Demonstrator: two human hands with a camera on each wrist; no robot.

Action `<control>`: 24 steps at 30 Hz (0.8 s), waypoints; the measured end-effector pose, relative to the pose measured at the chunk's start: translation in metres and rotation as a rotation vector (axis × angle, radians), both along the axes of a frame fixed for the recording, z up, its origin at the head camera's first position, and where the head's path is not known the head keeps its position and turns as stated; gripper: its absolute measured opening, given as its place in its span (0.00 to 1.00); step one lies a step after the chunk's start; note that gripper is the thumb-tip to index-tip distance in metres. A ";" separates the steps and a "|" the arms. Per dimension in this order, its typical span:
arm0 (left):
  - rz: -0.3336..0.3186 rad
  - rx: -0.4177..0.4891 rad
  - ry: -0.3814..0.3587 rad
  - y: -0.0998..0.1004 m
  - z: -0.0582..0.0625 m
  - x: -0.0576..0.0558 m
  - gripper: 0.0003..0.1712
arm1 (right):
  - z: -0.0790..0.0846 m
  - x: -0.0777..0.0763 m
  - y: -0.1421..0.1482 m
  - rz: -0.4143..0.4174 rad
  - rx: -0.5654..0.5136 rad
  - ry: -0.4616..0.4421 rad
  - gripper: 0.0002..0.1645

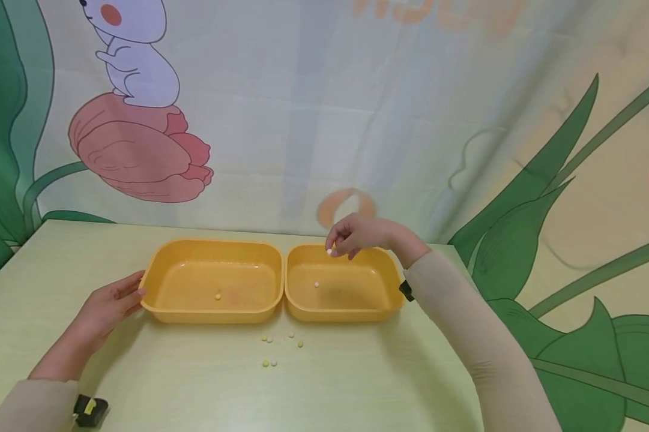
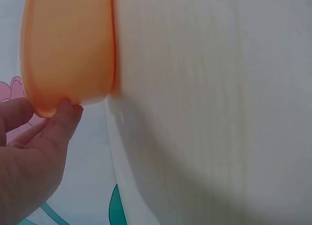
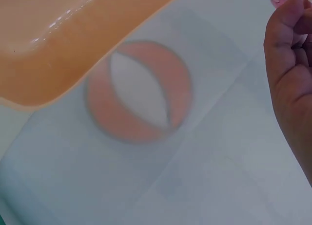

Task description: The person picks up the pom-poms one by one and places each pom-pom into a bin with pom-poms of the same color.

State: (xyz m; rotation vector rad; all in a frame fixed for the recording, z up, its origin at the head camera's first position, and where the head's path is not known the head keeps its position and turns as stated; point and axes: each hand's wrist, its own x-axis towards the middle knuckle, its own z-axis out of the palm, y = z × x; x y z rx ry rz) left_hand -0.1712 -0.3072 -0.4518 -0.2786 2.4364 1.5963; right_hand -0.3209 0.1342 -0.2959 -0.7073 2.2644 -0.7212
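Note:
My right hand (image 1: 359, 234) pinches a small white bead (image 1: 329, 252) between thumb and fingertips, above the back part of the right yellow tray (image 1: 343, 315). One pale bead (image 1: 316, 285) lies on that tray's floor. My left hand (image 1: 105, 309) holds the left end of the larger left yellow tray (image 1: 211, 318), thumb and fingers at its rim; the left wrist view shows its fingertips on the tray's end wall (image 2: 73, 84). A yellow bead (image 1: 218, 297) lies inside this tray. In the right wrist view my right hand (image 3: 292, 74) is partly cut off at the edge.
Several yellow and white beads (image 1: 269, 340) lie loose on the pale wooden table (image 1: 356, 384) in front of the trays. The two trays stand side by side, close together. Behind the table hangs a printed curtain (image 1: 281, 120) with flowers and leaves.

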 end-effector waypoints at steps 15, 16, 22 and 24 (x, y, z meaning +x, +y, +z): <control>0.007 -0.012 0.003 0.000 0.000 0.000 0.36 | -0.047 -0.043 0.001 -0.044 0.065 -0.134 0.09; 0.008 -0.012 0.000 0.000 0.000 0.000 0.36 | -0.050 -0.045 0.001 -0.048 0.065 -0.143 0.09; 0.014 -0.004 0.000 0.001 0.002 0.001 0.35 | -0.065 -0.052 0.000 -0.068 0.083 -0.176 0.08; 0.014 -0.007 0.000 0.002 0.003 0.001 0.35 | -0.070 -0.054 -0.001 -0.067 0.105 -0.183 0.07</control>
